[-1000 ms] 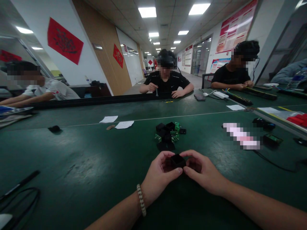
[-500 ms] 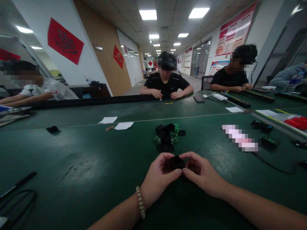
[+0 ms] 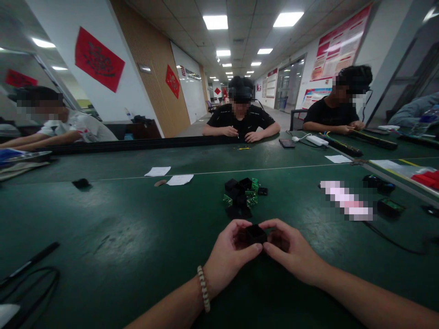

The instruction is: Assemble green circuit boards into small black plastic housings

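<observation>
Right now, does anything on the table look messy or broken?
Just past the held open black box, black boxes and green circuit boards lie jumbled at odd angles. Nothing looks clearly broken or spilled.

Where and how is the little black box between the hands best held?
Probably by its opposite outer walls, coming from left and right: the black box looks open on top, so its sides offer firmer surfaces than the hollow. The left hand and right hand flank it.

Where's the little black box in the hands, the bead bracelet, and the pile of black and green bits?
Black box (image 3: 256, 235): head view, its side wall.
Bead bracelet (image 3: 203, 289): head view, beads mid-strand.
Pile (image 3: 241, 199): head view, dark middle.
</observation>
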A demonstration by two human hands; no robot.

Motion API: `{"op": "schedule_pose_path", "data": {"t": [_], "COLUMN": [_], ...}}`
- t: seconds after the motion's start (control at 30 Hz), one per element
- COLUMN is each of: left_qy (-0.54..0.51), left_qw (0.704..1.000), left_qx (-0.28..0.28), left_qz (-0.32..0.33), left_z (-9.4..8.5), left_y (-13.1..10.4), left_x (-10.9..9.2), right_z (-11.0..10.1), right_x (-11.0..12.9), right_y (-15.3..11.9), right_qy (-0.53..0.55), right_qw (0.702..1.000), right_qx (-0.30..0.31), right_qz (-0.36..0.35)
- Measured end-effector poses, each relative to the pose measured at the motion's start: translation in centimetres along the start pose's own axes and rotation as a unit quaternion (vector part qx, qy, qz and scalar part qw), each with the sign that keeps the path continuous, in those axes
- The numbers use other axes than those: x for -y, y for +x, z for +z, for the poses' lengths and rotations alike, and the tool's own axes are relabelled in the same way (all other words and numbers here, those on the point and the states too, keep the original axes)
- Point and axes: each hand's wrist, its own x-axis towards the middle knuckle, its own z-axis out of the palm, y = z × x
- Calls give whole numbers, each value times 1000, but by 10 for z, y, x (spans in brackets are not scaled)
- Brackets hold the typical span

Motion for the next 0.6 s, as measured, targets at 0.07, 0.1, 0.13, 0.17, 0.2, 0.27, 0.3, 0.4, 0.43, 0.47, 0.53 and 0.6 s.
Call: {"op": "schedule_pose_path", "data": {"t": [0.07, 0.1, 0.13, 0.17, 0.2, 0.27, 0.3, 0.4, 0.43, 0.47, 0.53, 0.6], "left_qy": [-1, -1, -2, -3, -3, 1, 5, 12, 10, 8, 6, 6], "left_qw": [1000, 1000, 1000, 1000, 1000, 1000, 1000, 1000, 1000, 1000, 1000, 1000], "left_qx": [-6, -7, -6, -5, -4, -5, -5, -3, -3, -4, -9, -8], "left_qz": [1, 1, 2, 2, 1, -3, -5, -5, -2, 1, 7, 10], "left_z": [1, 1, 2, 2, 2, 2, 2, 2, 2, 2, 3, 3], "left_y": [0, 0, -1, -1, -1, -2, -2, -2, -2, -2, -2, -1], "left_x": [0, -1, -2, -2, -3, -5, -5, -5, -5, -4, -3, -2], "right_z": [0, 0, 0, 0, 0, -1, -1, -2, -2, -2, -2, -2], "right_x": [0, 1, 2, 3, 4, 6, 6, 6, 6, 6, 6, 6], "right_y": [0, 0, 0, 0, 0, 0, 0, 0, 0, 0, -1, -1], "right_qy": [2, 2, 2, 3, 5, 8, 8, 1, -2, -5, -6, -10], "right_qw": [1000, 1000, 1000, 1000, 1000, 1000, 1000, 1000, 1000, 1000, 1000, 1000], "right_qx": [-1, -2, -2, -3, -2, 2, 5, 7, 4, 2, 3, 3], "right_qz": [-1, -1, 0, 2, 3, 4, 3, 2, 3, 4, 4, 3]}}
